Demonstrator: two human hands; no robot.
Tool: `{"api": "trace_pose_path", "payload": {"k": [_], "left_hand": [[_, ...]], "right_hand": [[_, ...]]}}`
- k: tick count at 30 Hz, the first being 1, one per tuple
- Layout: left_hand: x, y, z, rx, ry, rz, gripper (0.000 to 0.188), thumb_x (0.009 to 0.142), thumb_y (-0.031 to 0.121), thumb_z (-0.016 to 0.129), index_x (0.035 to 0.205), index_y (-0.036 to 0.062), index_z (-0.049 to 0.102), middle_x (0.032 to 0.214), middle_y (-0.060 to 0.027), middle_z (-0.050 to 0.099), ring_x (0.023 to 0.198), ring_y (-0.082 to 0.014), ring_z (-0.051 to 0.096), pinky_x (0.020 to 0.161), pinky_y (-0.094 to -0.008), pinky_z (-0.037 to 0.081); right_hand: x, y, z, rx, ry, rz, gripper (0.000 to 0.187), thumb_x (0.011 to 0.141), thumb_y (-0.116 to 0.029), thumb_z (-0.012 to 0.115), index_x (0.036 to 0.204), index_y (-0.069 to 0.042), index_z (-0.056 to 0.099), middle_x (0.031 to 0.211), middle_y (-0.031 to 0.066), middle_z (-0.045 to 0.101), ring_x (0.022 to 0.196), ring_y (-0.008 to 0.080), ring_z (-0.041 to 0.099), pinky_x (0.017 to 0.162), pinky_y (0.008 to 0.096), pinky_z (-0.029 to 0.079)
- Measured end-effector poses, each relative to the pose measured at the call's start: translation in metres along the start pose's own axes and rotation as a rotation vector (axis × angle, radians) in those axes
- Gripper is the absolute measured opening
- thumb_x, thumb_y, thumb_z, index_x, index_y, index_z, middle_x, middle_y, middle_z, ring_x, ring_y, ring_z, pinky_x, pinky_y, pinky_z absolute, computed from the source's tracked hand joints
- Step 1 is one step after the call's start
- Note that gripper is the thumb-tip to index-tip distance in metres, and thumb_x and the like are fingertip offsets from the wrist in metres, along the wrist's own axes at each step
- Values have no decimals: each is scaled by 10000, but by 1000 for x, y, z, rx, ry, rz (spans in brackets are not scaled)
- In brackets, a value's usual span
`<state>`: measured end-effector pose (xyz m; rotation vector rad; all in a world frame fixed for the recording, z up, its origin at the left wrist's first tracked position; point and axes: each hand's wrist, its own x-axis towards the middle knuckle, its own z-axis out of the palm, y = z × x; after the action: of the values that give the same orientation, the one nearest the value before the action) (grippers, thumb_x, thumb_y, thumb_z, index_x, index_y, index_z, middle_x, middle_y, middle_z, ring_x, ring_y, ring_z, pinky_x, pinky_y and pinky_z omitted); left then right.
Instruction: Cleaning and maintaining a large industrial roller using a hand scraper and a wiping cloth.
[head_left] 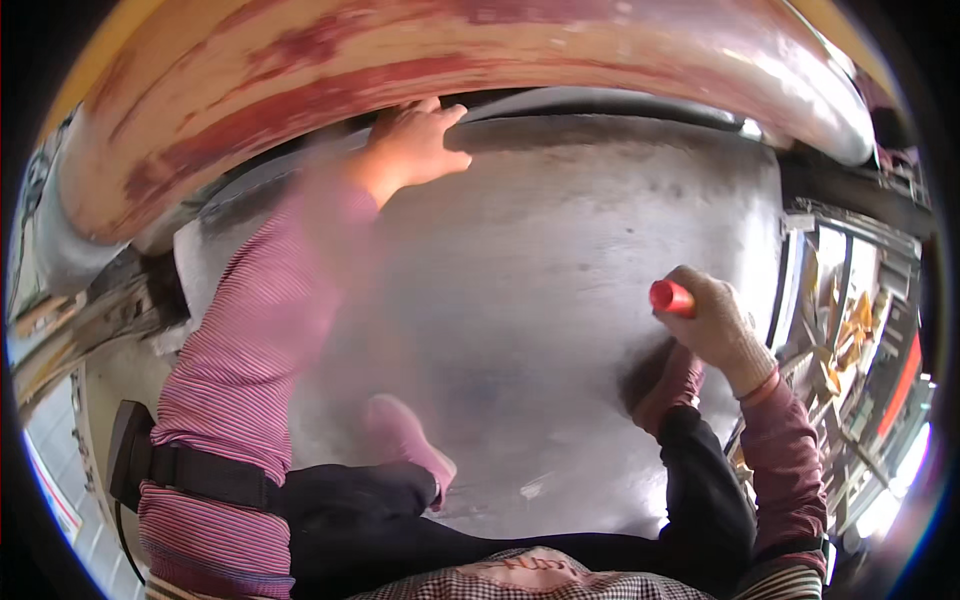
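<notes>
My left hand [418,148] is bare, its fingers spread apart. It reaches up to the lower edge of a large tan cylinder [480,45] streaked with dark red; whether the fingertips touch it I cannot tell. In a pale knit glove, my right hand [712,325] is closed around a red handle [671,297] whose round end points toward the left. The rest of that tool is hidden behind the hand. Beneath both hands lies a wide, grey, curved metal surface [520,300] with a smudged, worn sheen.
My pink shoe [405,440] and a darker shoe [672,390] rest on the grey surface. A dark gap [590,103] runs between this surface and the cylinder. Wooden pieces [850,340] are jumbled at the right, and a dark beam [850,190] stands beyond the surface's right edge.
</notes>
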<state>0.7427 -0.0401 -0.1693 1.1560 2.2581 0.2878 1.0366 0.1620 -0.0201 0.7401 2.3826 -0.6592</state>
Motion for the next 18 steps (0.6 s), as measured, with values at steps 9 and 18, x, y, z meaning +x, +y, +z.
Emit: {"api": "trace_pose_path", "payload": {"k": [9, 18], "left_hand": [[117, 123, 35, 163, 128, -109, 831, 733, 502, 640, 1390, 47, 409, 1415, -172, 422, 1324, -336, 362, 1105, -421, 270], [99, 149, 62, 207, 246, -37, 633, 778, 364, 667, 1299, 47, 498, 1298, -122, 512, 1237, -310, 419, 1083, -468, 269]], "right_hand": [[-11, 101, -25, 4, -43, 22, 233, 770, -218, 696, 938, -81, 608, 826, 140, 653, 818, 355, 633, 705, 407, 501], [58, 150, -82, 28, -163, -451, 263, 685, -85, 698, 936, -94, 620, 978, 116, 611, 917, 329, 599, 792, 400, 492]]}}
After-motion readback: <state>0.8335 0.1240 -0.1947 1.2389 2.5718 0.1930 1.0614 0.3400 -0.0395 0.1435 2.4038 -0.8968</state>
